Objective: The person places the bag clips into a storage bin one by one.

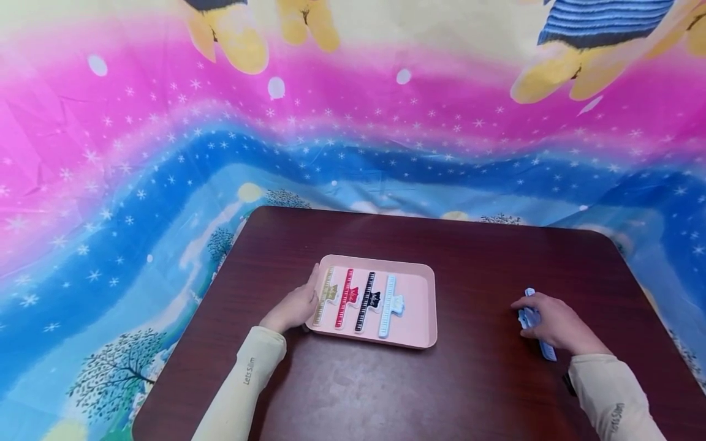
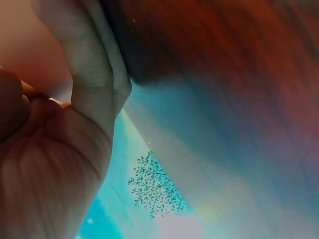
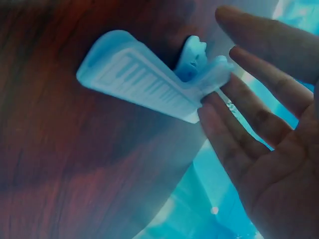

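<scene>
A pink tray (image 1: 408, 339) holds a row of clips with piano-key patterns: a gold clip (image 1: 325, 300), a red clip (image 1: 344, 300), a black clip (image 1: 366, 303) and a light blue clip (image 1: 388, 306). At its left side my left hand (image 1: 295, 306) holds the tray wall, thumb by the rim and fingers along the outside. Off to the right, a blue piano-key clip (image 3: 144, 79) is on the table. Around its handle, my right hand (image 1: 559, 321) has its fingers spread, with the fingertips close to the handle and the thumb apart from it.
The dark brown wooden table (image 1: 474, 380) has rounded far corners. Behind and beside it hangs a printed cloth (image 1: 375, 122) in pink and blue, with snowflakes and trees. Table surface lies between the tray and the right-hand clip.
</scene>
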Motion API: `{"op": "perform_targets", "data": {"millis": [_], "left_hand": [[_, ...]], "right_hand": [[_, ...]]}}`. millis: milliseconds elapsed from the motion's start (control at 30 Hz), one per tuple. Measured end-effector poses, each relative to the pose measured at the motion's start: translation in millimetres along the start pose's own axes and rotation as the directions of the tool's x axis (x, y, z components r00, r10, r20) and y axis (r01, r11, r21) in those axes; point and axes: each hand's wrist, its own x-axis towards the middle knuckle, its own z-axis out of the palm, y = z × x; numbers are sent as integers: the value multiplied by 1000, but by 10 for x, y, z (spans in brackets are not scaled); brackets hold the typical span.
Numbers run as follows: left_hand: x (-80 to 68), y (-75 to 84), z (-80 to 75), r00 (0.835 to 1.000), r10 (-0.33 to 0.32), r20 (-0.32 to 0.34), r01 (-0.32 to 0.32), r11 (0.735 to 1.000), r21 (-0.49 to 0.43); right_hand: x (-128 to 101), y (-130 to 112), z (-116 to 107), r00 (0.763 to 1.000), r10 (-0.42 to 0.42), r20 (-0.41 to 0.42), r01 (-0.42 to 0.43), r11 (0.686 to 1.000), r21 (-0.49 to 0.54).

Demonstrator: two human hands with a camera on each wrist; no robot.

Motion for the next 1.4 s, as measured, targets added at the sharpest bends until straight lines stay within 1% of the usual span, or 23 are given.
{"op": "perform_targets", "data": {"millis": [133,300,433,567,700,800,1033,1133,1267,1333,1400], "left_hand": [[0,9,15,1000,-5,3,5,1000,-16],[0,19,5,1000,-13,4,13,1000,-29],[9,10,3,1000,-3,-6,3,1000,8],[12,5,5,1000,7,-17,-7,999,35],[14,5,10,999,16,-29,-15,999,43],[13,8,9,999,22,-36,-20,999,48],[10,16,1,999,11,-30,-10,999,45],[13,19,4,1000,-17,-5,17,1000,8],[16,21,1,998,-58,35,60,997,-49],[14,21,-1,997,-61,37,63,997,-52],[11,18,-1,999,-43,23,43,999,-25]], "right_hand": [[21,38,18,1000,-3,4,3,1000,-7],[45,62,23,1000,-30,-7,30,999,-32],[47,46,-17,999,-47,-26,46,997,-58],[25,-4,-85,995,-61,-80,56,996,-66],[10,-63,-143,990,-71,-125,65,996,-56],[-6,-104,-165,984,-68,-162,64,997,-30],[-6,-152,-185,962,-68,-264,71,997,2],[3,-158,-189,958,-59,-280,66,998,16],[16,-172,-196,960,-38,-277,49,998,33],[24,-182,-199,961,-24,-275,37,998,41],[30,-196,-199,962,-8,-272,22,999,49]]}}
